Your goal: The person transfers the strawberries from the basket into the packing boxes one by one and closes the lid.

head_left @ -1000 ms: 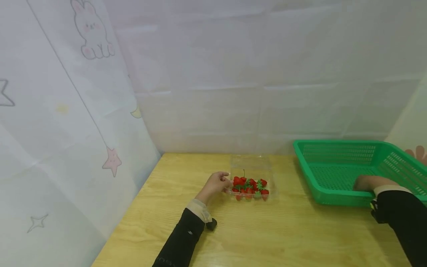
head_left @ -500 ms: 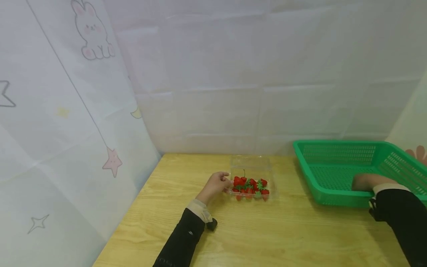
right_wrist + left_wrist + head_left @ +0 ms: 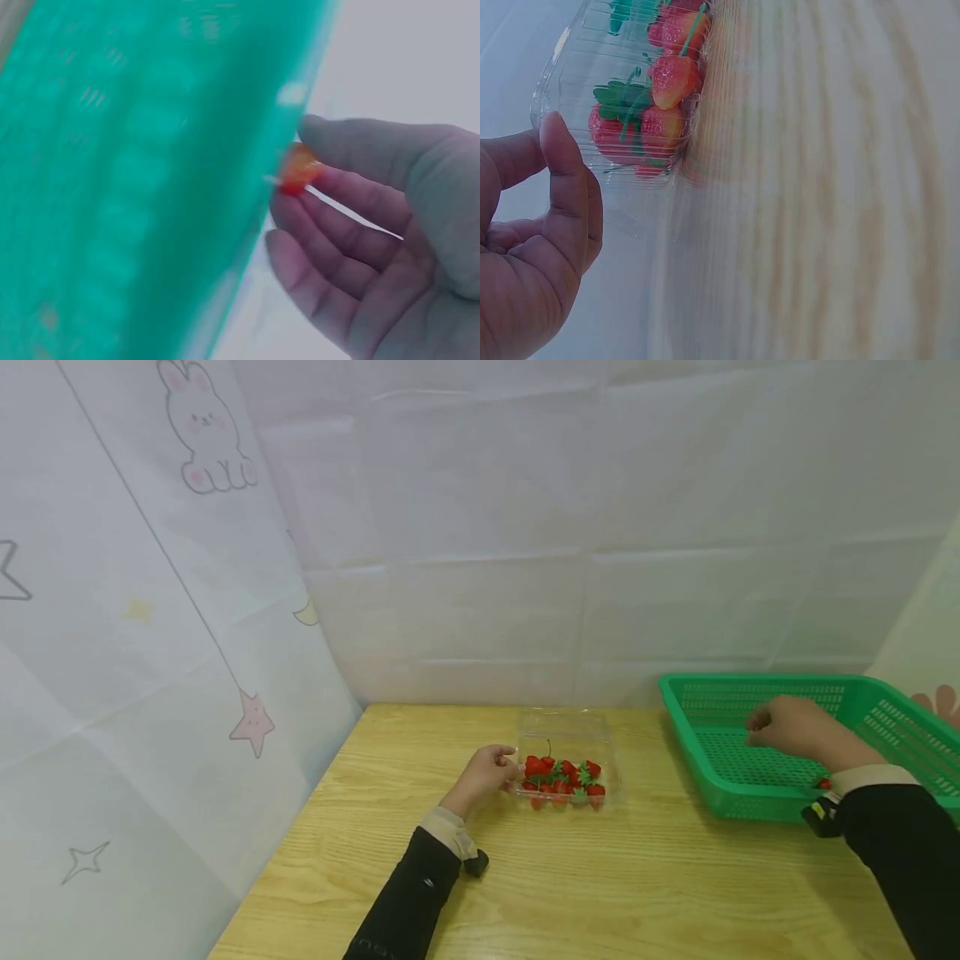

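My left hand (image 3: 483, 777) pinches the left edge of a clear plastic clamshell box (image 3: 551, 71), thumb and forefinger at its rim. The box's lid (image 3: 564, 722) stands folded back. Inside lie several strawberries (image 3: 675, 79) with green leaves and a cherry (image 3: 548, 762) with its stem up. My right hand (image 3: 795, 727) is raised over the green basket (image 3: 686, 760). In the right wrist view its thumb and fingers pinch a small red fruit (image 3: 298, 169), blurred, so its kind is unclear. In the head view that fruit is hidden by the hand.
Another red fruit (image 3: 823, 783) shows in the basket by the near wall, beside my right wrist. The basket stands on the right of the wooden table (image 3: 600, 877). A pale printed sheet (image 3: 465, 527) hangs behind and to the left.
My right hand has risen from low at the basket's near wall and moved left and away from me, uncovering a red fruit there. My left hand and the box have stayed put.
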Action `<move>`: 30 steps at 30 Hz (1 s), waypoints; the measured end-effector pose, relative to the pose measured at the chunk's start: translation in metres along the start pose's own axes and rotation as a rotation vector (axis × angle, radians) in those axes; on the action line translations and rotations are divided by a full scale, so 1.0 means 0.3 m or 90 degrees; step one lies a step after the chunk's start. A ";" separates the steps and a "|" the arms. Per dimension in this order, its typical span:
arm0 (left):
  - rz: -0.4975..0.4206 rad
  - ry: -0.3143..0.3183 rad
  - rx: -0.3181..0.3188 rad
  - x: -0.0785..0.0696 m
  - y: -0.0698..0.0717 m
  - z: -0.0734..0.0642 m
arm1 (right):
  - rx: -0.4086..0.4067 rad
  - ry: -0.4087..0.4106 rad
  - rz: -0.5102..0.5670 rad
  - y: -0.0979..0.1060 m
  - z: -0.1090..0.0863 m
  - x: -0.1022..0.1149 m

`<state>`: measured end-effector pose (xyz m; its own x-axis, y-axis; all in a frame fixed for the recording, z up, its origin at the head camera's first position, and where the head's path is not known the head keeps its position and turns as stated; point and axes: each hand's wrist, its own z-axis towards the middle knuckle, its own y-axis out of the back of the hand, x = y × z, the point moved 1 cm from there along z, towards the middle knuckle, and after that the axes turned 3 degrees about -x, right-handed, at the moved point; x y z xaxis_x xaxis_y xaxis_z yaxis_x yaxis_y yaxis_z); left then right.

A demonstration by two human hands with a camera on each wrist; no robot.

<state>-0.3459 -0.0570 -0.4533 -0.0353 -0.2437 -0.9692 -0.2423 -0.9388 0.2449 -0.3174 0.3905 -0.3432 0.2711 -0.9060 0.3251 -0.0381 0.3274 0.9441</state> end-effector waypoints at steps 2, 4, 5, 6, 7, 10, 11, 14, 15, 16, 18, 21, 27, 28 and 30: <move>-0.001 0.000 0.001 0.001 0.000 0.001 | -0.043 0.008 -0.004 0.000 0.007 0.047; -0.001 -0.002 0.001 0.003 0.000 0.001 | -0.078 0.018 0.000 -0.002 0.012 0.097; -0.001 -0.003 0.001 0.003 0.000 0.000 | -0.094 0.022 0.006 -0.005 0.014 0.122; -0.002 -0.003 0.002 0.000 0.000 -0.003 | -0.106 0.025 0.013 -0.008 0.017 0.147; -0.001 -0.003 0.003 -0.001 0.001 -0.004 | -0.118 0.029 0.022 -0.012 0.021 0.172; 0.001 -0.002 0.006 -0.002 0.003 -0.005 | -0.144 0.049 0.037 -0.033 0.039 0.248; 0.002 -0.001 0.007 -0.003 0.003 -0.006 | -0.149 0.056 0.039 -0.042 0.048 0.274; 0.006 -0.002 0.009 -0.004 0.007 -0.007 | -0.153 0.084 0.039 -0.083 0.077 0.352; 0.006 -0.002 0.010 -0.003 0.007 -0.007 | -0.152 0.091 0.039 -0.102 0.086 0.377; 0.006 -0.002 0.010 -0.002 0.008 -0.006 | -0.152 0.101 0.042 -0.122 0.094 0.399; 0.006 -0.004 0.010 0.000 0.008 -0.005 | -0.149 0.118 0.049 -0.166 0.111 0.437; 0.006 -0.004 0.011 0.000 0.008 -0.004 | -0.148 0.135 0.062 -0.233 0.137 0.482; -0.007 0.001 0.007 -0.011 0.003 -0.005 | -0.130 0.151 0.079 -0.341 0.194 0.556; -0.008 0.001 0.007 -0.012 0.001 -0.005 | -0.126 0.151 0.084 -0.358 0.201 0.566; -0.007 -0.001 0.006 -0.012 -0.002 -0.003 | -0.114 0.149 0.094 -0.394 0.216 0.583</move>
<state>-0.3448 -0.0558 -0.4500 -0.0342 -0.2324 -0.9720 -0.2526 -0.9390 0.2333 -0.3276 0.1759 -0.3945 0.4893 -0.7660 0.4170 0.0707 0.5114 0.8564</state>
